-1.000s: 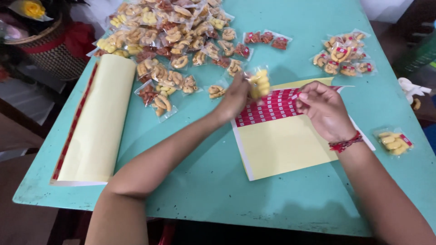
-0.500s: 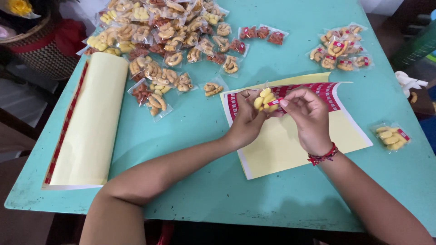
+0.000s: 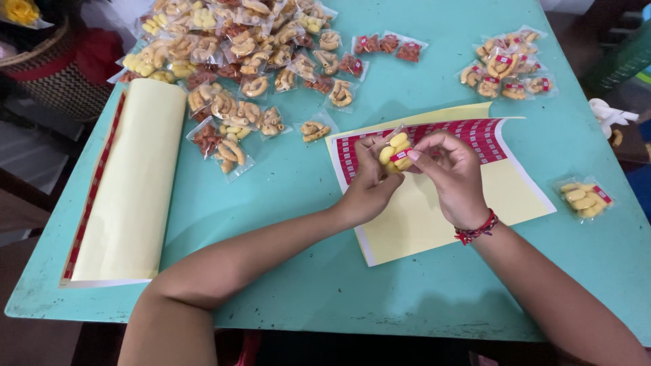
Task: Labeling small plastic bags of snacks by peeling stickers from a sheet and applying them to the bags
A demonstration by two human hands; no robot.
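My left hand (image 3: 369, 183) holds a small clear packet of yellow snacks (image 3: 395, 151) above a yellow sticker sheet (image 3: 434, 203) with rows of red stickers (image 3: 475, 135). My right hand (image 3: 451, 173) pinches a red sticker against the packet's right side. Both hands meet over the sheet's upper part on the turquoise table (image 3: 312, 271).
A big pile of snack packets (image 3: 237, 47) lies at the far left, a smaller stickered group (image 3: 505, 71) at the far right. One yellow packet (image 3: 584, 198) lies at the right edge. A curled yellow backing sheet (image 3: 129, 183) lies on the left. A woven basket (image 3: 54, 74) stands beyond the table.
My left hand brought the yellow packet from the pile side to over the sheet. My right hand lifted a red sticker off the sheet and pressed it onto the packet.
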